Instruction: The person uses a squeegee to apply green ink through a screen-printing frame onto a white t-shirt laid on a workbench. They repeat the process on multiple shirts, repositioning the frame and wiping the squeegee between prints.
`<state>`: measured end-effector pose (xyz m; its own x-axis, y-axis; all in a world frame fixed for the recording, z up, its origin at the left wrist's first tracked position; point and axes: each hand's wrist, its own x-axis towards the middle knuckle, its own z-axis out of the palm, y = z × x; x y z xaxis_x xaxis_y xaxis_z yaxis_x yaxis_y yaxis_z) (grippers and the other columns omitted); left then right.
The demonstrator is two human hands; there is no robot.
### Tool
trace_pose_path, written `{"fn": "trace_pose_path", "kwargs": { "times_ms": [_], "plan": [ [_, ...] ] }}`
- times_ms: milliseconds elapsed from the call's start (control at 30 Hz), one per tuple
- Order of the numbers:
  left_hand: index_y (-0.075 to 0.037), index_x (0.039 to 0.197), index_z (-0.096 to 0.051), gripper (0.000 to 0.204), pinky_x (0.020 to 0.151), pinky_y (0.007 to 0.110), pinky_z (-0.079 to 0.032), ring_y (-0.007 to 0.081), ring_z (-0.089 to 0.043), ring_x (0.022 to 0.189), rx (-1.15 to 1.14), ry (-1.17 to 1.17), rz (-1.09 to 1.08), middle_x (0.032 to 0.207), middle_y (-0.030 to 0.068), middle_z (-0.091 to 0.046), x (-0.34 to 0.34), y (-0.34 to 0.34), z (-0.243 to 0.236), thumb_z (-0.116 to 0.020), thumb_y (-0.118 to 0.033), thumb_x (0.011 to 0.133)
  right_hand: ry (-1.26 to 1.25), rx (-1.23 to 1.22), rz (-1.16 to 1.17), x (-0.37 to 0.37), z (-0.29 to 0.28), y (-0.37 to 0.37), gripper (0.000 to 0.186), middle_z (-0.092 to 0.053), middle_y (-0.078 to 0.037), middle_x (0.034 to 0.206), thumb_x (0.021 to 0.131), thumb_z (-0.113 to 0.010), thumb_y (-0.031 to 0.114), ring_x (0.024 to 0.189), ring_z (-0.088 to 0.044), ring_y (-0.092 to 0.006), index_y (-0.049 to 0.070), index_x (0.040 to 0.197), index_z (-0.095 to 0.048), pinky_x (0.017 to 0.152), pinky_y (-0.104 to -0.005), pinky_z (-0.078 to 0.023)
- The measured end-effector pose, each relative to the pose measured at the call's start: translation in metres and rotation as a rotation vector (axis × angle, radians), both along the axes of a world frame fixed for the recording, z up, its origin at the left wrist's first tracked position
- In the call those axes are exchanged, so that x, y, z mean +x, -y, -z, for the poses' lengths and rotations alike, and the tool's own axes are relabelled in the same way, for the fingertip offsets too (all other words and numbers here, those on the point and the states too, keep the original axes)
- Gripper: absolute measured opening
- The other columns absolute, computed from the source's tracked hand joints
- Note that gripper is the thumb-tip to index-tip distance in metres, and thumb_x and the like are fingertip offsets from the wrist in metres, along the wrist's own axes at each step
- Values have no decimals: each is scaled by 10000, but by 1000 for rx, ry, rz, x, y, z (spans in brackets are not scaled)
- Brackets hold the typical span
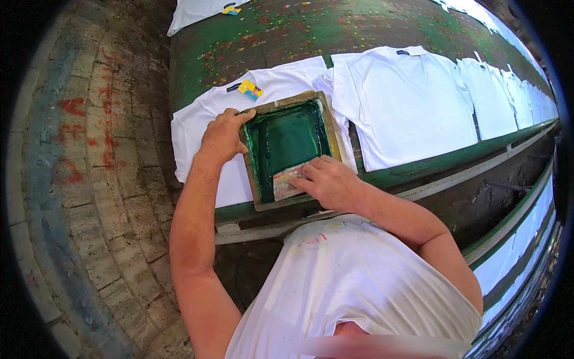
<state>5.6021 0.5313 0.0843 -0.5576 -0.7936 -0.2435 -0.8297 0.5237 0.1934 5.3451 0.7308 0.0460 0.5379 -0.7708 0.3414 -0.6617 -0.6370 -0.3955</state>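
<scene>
A wooden screen-printing frame (328,122) lies on a white T-shirt (194,128), its inside coated with dark green ink (290,134). My left hand (224,136) grips the frame's left side near the upper corner, thumb and fingers around the edge. In my right hand (332,182) is a squeegee (288,183) with an ink-stained handle. It sits tilted at the near end of the frame, and its lower edge is hard to make out against the ink. Just beyond the frame, a small yellow and blue card (250,90) rests by the shirt's collar.
More white T-shirts (397,110) lie in a row to the right along the long green table (275,36), which is spotted with paint. Another shirt (200,12) lies at the far side. A rail (442,184) runs along the table's near edge. At left stands a brick wall (107,197).
</scene>
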Motion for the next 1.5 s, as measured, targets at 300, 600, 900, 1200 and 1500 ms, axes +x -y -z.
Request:
{"fn": "trace_pose_path", "kwargs": {
  "times_ms": [300, 600, 900, 1200, 1500],
  "plan": [
    [-278, 1542, -716, 989, 1089, 492, -578, 364, -703, 1271, -25, -20, 15, 1352, 116, -701, 2, 0, 2, -1051, -77, 633, -27, 217, 76, -29, -5, 106, 441, -756, -186, 1140, 856, -701, -5, 1150, -738, -409, 84, 1282, -771, 1005, -531, -594],
    [-285, 1554, -704, 1002, 1096, 500, -572, 349, -693, 1294, 2, 16, 6, 1353, 120, -695, 0, 3, 0, -1055, -96, 635, -92, 124, 121, -7, -4, 75, 508, -765, -128, 1152, 856, -709, -29, 1086, -724, -358, 142, 1329, -783, 971, -497, -581],
    [-154, 1572, -681, 936, 1133, 471, -567, 372, -695, 1308, -64, -278, -114, 1485, 172, -689, 31, -14, 31, -1005, -43, 701, -72, 120, 120, 18, -3, -24, 531, -753, -103, 1184, 841, -754, 31, 1101, -721, -315, 164, 1354, -784, 1000, -463, -587],
    [-25, 1477, -719, 581, 1158, 472, -550, 390, -635, 1408, -136, -807, -399, 1518, 226, -665, 26, -128, 93, -806, 28, 905, 100, 161, 123, 10, 4, -57, 487, -713, -143, 1356, 915, -843, 146, 1265, -671, -348, 108, 1393, -755, 1086, -476, -553],
    [-13, 1317, -785, 437, 1206, 523, -445, 440, -552, 1451, -355, -800, -297, 1606, 281, -583, 18, -151, 105, -678, 99, 908, 628, 195, 695, -27, 45, -58, 568, -661, -258, 1462, 1017, -765, 90, 1306, -647, -418, -8, 1555, -610, 1140, -486, -525]
  ]
}}
